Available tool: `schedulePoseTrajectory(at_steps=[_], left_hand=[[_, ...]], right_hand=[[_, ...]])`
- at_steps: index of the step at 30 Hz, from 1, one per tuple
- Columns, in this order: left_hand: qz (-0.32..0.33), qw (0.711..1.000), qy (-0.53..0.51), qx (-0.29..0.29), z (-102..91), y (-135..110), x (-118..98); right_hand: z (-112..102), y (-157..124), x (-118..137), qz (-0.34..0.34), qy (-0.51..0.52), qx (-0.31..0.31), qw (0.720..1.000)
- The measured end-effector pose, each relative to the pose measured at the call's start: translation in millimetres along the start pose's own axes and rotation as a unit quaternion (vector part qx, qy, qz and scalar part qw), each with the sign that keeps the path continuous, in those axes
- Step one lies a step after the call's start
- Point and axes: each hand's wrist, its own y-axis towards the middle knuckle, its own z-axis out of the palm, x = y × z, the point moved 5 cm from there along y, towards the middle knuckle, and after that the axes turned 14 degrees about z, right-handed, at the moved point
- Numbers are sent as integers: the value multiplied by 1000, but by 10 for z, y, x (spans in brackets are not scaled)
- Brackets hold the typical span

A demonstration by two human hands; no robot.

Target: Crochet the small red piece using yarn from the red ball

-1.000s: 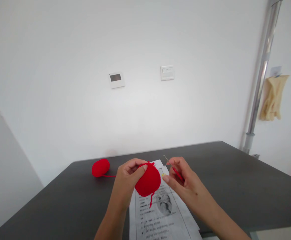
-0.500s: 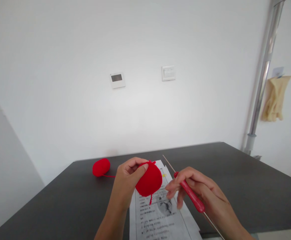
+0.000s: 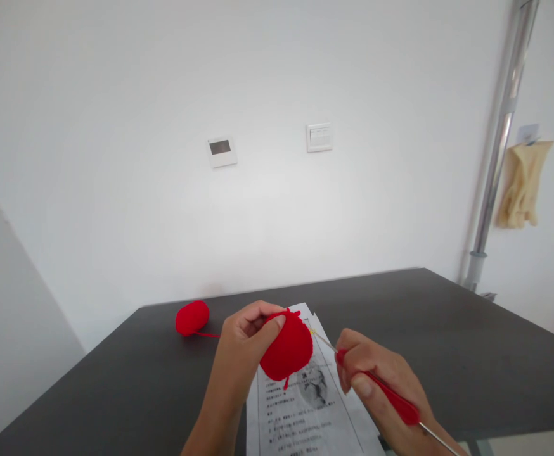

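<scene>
A round red crocheted piece point(image 3: 288, 348) is pinched at its upper left edge between the thumb and fingers of my left hand point(image 3: 253, 335). A short yarn tail hangs from its lower edge. My right hand point(image 3: 381, 380) is closed around the red handle of a crochet hook point(image 3: 395, 399). The hook's thin metal shaft points up and left, its tip close to the right edge of the piece near a small yellow mark; whether they touch I cannot tell. A strand of yarn runs left from behind my left hand to a red yarn ball point(image 3: 192, 318).
Printed sheets of paper point(image 3: 300, 424) lie under my hands on the dark table point(image 3: 129, 380). Behind it, the white wall carries a thermostat panel point(image 3: 222, 152) and a light switch point(image 3: 319, 137). A metal pipe point(image 3: 496, 171) and hanging yellow gloves point(image 3: 524, 183) are at right.
My right hand has tightened its grip on the hook's handle. The hook has tilted lower, its tip nearer the red piece. The red piece has shifted slightly right; my left hand still holds it.
</scene>
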Motion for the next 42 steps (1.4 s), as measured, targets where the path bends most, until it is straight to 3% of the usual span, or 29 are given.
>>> schedulePoseTrajectory(at_steps=[25,31,42], left_hand=[[25,999,47,8,94,-75,-183],[31,998,54,5,119,-97,-204],[47,992,100,52,114,-76,-213]], right_hand=[[12,55,33,13,1,0,1000],[20,52,18,-2,3,17,1000],[40,75,73,-50,-33,25,998]])
